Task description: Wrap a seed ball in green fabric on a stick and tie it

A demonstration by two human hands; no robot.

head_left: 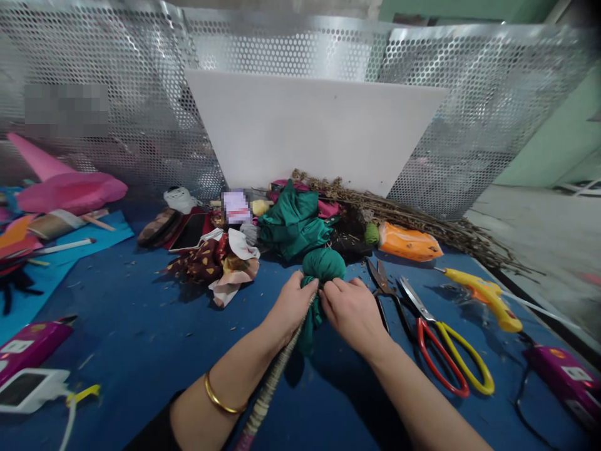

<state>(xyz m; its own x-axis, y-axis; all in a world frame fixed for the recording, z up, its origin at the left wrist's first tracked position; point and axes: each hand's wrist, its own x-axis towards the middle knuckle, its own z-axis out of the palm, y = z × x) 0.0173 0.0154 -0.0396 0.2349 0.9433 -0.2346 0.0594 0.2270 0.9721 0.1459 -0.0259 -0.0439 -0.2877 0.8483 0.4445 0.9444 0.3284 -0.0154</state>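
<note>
A round bundle of green cloth (323,264) sits at the top end of a long stick (275,376) wrapped in pale cord. My left hand (287,307) is closed around the stick's upper end, just under the bundle, its thumb on the gathered cloth. The fingers of my right hand (354,313) are closed on the cloth's neck from the right side. A loose green tail of cloth (307,332) hangs down between both hands. Whether thread is at the neck cannot be seen behind my fingers.
Behind the bundle lies more green fabric (295,222). To the right are scissors with red and yellow handles (441,357), dark shears (387,285) and a yellow glue gun (488,294). Dry twigs (422,216) lie before a white board (319,131). Patterned scraps (201,260) are left.
</note>
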